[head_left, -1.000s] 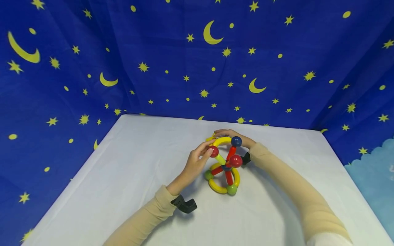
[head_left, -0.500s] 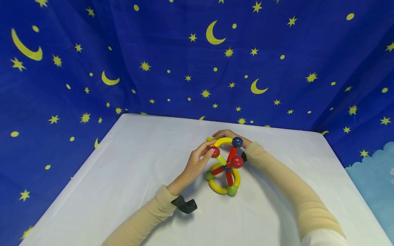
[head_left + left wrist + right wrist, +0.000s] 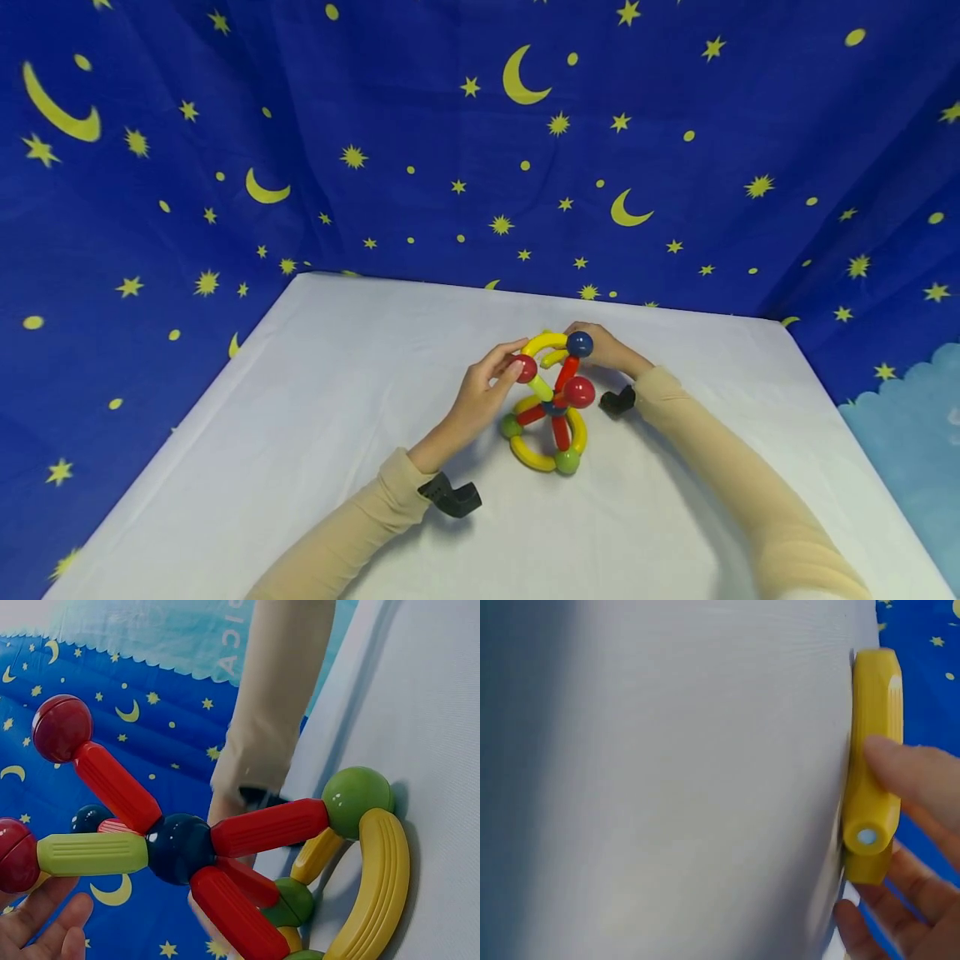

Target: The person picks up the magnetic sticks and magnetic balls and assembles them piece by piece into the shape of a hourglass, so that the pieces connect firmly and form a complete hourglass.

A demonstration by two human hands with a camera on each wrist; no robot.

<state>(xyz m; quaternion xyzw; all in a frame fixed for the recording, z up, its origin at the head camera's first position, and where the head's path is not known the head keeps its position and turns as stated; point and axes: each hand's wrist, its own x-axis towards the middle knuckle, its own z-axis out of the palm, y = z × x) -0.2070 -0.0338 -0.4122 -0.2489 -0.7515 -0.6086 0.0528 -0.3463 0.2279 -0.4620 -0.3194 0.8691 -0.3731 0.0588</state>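
A magnetic ball-and-stick structure (image 3: 555, 407) stands on the white table. Its base ring has curved yellow sticks and green balls (image 3: 358, 801); red sticks (image 3: 270, 827) meet at a dark blue ball (image 3: 180, 849). My left hand (image 3: 480, 396) pinches the red ball (image 3: 525, 368) atop the light green stick (image 3: 92, 854). Behind the structure, my right hand (image 3: 607, 348) holds a curved yellow stick (image 3: 554, 358), thumb pressed on its side. In the right wrist view a second yellow piece (image 3: 868, 868) shows under that stick (image 3: 871, 712). The structure partly hides the right fingers in the head view.
White cloth covers the table (image 3: 337, 358). A blue curtain (image 3: 420, 125) with yellow moons and stars rises behind it and on the left. Another red ball (image 3: 578, 392) and a blue ball (image 3: 580, 343) stick out from the structure's right side.
My right hand has drawn back to the right behind the structure, carrying yellow stick pieces from the left side. My left hand keeps its place at the red ball.
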